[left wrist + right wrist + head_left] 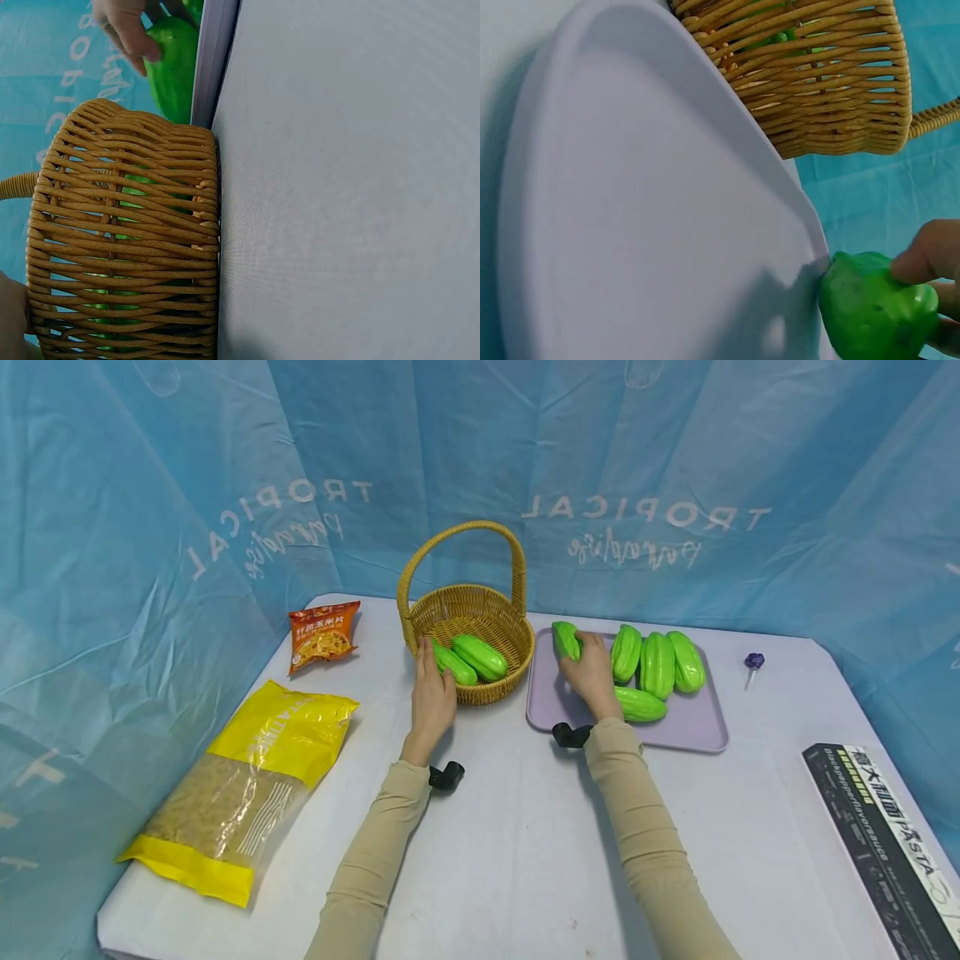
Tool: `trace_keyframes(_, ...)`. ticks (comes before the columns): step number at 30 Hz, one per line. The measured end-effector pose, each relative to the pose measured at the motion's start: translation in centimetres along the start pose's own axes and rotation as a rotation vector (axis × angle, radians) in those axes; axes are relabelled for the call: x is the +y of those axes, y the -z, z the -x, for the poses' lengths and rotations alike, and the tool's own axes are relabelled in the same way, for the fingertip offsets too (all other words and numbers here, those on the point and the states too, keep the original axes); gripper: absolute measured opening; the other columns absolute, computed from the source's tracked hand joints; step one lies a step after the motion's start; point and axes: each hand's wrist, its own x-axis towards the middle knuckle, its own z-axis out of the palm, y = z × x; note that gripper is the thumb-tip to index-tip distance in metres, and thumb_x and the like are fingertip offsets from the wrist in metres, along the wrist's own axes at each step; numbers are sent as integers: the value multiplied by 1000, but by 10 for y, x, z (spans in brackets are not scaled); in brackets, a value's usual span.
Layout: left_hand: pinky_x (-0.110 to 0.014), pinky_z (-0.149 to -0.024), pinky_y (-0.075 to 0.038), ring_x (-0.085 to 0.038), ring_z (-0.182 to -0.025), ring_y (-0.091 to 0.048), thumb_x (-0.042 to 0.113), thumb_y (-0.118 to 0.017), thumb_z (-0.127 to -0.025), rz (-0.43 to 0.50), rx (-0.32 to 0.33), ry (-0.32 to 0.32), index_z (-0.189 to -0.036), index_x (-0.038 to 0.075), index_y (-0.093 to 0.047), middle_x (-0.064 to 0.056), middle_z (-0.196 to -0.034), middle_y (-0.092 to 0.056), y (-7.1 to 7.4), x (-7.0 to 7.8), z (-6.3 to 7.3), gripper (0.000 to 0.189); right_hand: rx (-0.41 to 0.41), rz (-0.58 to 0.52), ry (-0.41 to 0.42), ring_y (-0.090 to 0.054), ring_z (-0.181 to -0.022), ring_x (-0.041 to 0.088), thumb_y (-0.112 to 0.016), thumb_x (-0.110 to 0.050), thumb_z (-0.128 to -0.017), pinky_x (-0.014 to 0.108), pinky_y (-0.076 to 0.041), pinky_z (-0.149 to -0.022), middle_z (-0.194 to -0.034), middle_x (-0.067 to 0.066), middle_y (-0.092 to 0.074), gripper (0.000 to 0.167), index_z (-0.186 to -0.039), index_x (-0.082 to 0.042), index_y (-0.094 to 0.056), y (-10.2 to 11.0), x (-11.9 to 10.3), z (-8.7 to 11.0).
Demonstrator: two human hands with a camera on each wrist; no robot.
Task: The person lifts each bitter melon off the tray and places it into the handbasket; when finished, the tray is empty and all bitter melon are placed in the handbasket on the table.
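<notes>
My left hand [432,697] lies at the left rim of a wicker basket [486,695], its visible fingers fairly straight. Two bright green ridged gourds [480,657] rest inside the basket, one right beside my left thumb. In the left wrist view the wicker wall [124,240] hides most of them. Over the far left corner of a lilac tray [543,706], my right hand [590,675] grips another green gourd [877,307] between thumb and fingers. Several more gourds [657,666] lie on the tray, three side by side and one crosswise in front.
An orange snack bag [324,635] and a large yellow bag [247,777] lie on the left. A purple lollipop [753,662] is right of the tray, with a black pasta box [877,835] at the right edge. Blue curtains [480,460] stand behind the white table [517,860].
</notes>
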Motion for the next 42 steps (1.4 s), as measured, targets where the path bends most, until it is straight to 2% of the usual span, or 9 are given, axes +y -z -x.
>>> trace_keyframes(8,-50,-87,-47,-38,-136,-38,13,-34,-101,3,-8,6,-155,0,-9,-19,-163,-9,0,0,0,61,89,-119,-41,-40,-135,39,-51,-13,-95,49,-34,-111,-145,24,-43,51,-143,1,-43,0,-1,2)
trace_keyframes(15,-45,-72,-44,-39,-120,-48,13,-34,-101,5,-23,15,-155,2,-7,-15,-164,-5,2,1,0,62,173,-195,-21,-40,-134,39,-47,-15,-96,52,-34,-109,-144,21,-45,48,-142,-3,-46,8,-5,3)
trace_keyframes(20,-44,-72,-43,-39,-125,-46,12,-34,-101,3,-15,12,-155,0,-8,-15,-164,-6,1,1,0,61,194,-235,-9,-39,-135,37,-47,-15,-97,51,-34,-109,-144,18,-46,46,-141,-6,-48,15,-14,6)
trace_keyframes(27,-35,-62,-37,-38,-102,-53,13,-34,-101,-7,-18,10,-155,1,-8,-16,-164,-6,1,0,0,61,219,-275,8,-39,-136,33,-45,-15,-95,50,-33,-109,-144,13,-48,46,-140,-9,-51,16,-20,5)
trace_keyframes(29,-36,-62,-38,-37,-102,-53,13,-34,-101,-9,-21,11,-155,1,-8,-17,-163,-6,1,0,0,61,220,-280,9,-38,-137,33,-45,-16,-95,50,-32,-110,-143,12,-48,46,-140,-10,-51,16,-23,5)
trace_keyframes(34,-41,-69,-42,-39,-119,-49,13,-34,-101,-3,-22,13,-155,2,-7,-18,-163,-7,1,0,0,61,208,-287,17,-41,-133,33,-45,-15,-95,50,-34,-106,-144,12,-48,46,-141,-11,-51,16,-31,5)
trace_keyframes(42,-44,-73,-44,-39,-118,-50,14,-34,-101,1,-22,16,-155,2,-8,-18,-163,-7,1,0,0,61,182,-269,57,-50,-116,32,-47,-14,-93,46,-40,-95,-141,14,-52,47,-139,-11,-53,14,-49,2)
